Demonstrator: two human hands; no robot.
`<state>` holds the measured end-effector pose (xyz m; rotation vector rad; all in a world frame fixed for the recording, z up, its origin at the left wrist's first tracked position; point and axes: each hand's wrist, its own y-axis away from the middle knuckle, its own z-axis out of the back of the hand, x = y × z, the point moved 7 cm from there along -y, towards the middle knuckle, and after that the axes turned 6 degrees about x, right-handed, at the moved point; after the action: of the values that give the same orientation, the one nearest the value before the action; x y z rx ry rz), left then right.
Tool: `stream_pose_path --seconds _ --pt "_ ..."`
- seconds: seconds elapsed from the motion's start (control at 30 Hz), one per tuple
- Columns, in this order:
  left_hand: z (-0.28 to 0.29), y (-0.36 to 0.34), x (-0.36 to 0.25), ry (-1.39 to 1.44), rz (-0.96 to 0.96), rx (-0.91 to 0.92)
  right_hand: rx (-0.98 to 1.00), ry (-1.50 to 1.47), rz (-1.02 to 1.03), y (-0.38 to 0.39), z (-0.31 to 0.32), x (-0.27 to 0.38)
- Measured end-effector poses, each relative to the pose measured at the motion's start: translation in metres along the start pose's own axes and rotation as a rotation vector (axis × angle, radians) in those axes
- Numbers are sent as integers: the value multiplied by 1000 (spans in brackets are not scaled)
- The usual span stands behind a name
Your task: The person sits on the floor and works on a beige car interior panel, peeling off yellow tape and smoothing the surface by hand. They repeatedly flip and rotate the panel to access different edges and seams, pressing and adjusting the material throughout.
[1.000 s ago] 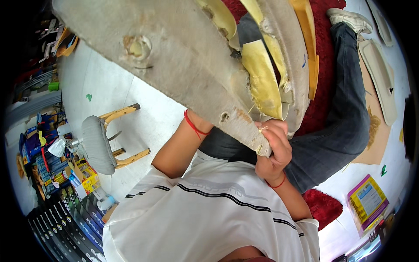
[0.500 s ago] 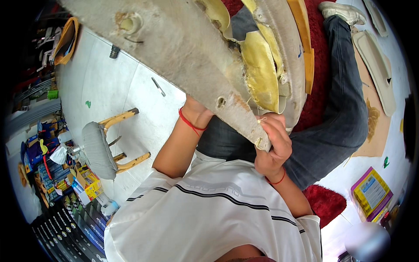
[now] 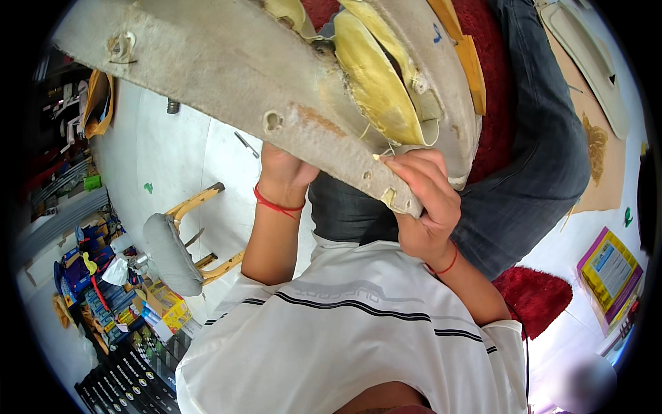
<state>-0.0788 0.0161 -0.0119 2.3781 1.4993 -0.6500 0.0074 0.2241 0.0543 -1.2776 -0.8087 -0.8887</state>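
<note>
A large grey, felt-like moulded panel (image 3: 207, 83), resembling vehicle trim, slants over my lap with its narrow end toward me. It has several holes and rusty-looking stains. Torn yellowish lining (image 3: 376, 86) stands loose along its inner hollow. My right hand (image 3: 431, 200) is closed round the narrow end, its fingers over the upper face near a small pale thread or bit of glue (image 3: 386, 153). My left hand (image 3: 283, 169), with a red cord at the wrist, reaches behind the panel's left edge; its fingers are hidden there.
A small grey-padded stool (image 3: 169, 252) lies tipped on the left, near a pen-like tool (image 3: 245, 145). Cluttered boxes (image 3: 165, 310) line the left side. Beyond my leg (image 3: 545, 117), a long pale trim piece (image 3: 593, 69) lies by cardboard (image 3: 600, 179). A purple-yellow packet (image 3: 610, 272) is at right.
The panel has shifted left and slightly upward in view, with both hands moving along with it. My right fingers still grip its narrow end. The surroundings have swung a little as my head moved.
</note>
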Motion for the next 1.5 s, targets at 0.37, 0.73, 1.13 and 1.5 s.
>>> stream_pose_path --seconds 0.37,0.73,1.13,1.5 --pt "-40 -24 24 -3 11 -290 -32 -13 -22 -1 1 -1" --pt "-27 -33 16 25 19 -375 -56 21 12 -4 5 4" --pt "-80 -62 33 198 138 231 -55 123 50 -11 14 26" --pt "-72 -55 29 159 84 277 141 -22 -167 -57 44 -2"
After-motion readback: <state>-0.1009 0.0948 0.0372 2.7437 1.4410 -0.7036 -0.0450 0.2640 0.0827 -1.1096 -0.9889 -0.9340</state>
